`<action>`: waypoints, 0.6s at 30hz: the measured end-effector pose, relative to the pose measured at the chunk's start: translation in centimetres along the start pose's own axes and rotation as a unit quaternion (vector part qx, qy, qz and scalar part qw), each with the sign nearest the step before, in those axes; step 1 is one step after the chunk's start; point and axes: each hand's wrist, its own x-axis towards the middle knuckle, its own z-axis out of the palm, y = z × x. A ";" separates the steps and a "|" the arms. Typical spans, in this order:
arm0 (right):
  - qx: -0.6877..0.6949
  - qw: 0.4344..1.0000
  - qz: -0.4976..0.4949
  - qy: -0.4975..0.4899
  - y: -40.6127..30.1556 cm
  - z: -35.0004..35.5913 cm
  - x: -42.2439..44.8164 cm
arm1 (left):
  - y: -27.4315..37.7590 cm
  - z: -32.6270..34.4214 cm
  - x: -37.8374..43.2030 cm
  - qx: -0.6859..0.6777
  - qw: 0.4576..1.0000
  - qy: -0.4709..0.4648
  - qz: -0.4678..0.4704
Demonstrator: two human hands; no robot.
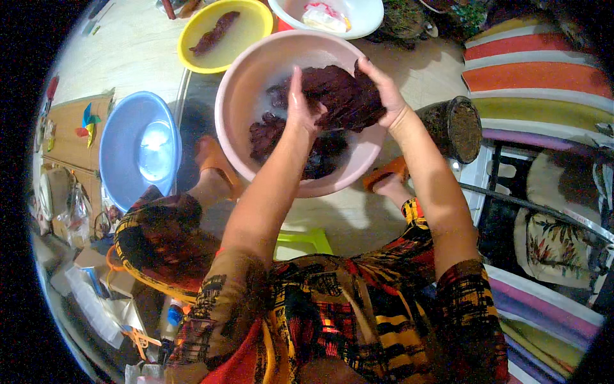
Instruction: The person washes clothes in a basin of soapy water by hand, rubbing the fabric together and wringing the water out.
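Observation:
Over a pink plastic basin (227,120) I hold up a bunched, dark maroon wet cloth (343,93) between both hands. My left hand (303,108) presses on its near left side, thumb pointing up. On the right side, my right hand (386,93) grips it with the fingers hidden behind the cloth. Below, more dark cloth (265,137) lies in cloudy water in the basin. Whether the lower cloth joins the held one cannot be told.
A yellow basin (184,45) with dark cloth in cloudy water stands beyond, beside a white basin (374,19) holding a pale item. At left is a blue basin (117,153). A dark cylindrical pot (467,129), striped fabric (537,77) and a green stool (312,237) are close by.

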 end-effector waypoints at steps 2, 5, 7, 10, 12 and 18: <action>0.009 0.998 0.066 0.008 0.7 -0.2 -0.5 | 0.2 -2.2 3.2 -0.126 0.992 -0.015 -0.026; -0.003 0.998 0.041 0.051 2.5 -2.4 0.6 | 0.9 -3.2 4.7 -0.140 0.990 -0.004 0.000; -0.140 0.965 -0.107 0.194 5.1 -3.9 1.7 | 0.3 -4.1 6.4 -0.101 0.995 -0.008 0.024; -0.456 0.848 -0.169 0.211 7.9 -5.6 2.5 | -0.2 -4.7 6.9 0.024 0.998 0.061 0.023; -0.653 0.697 -0.184 0.231 10.7 -4.0 2.4 | 0.2 -6.5 7.5 0.178 0.975 0.126 0.029; -0.677 0.674 -0.104 0.278 13.4 -5.1 5.4 | -0.9 -10.1 11.4 0.255 0.950 0.180 0.014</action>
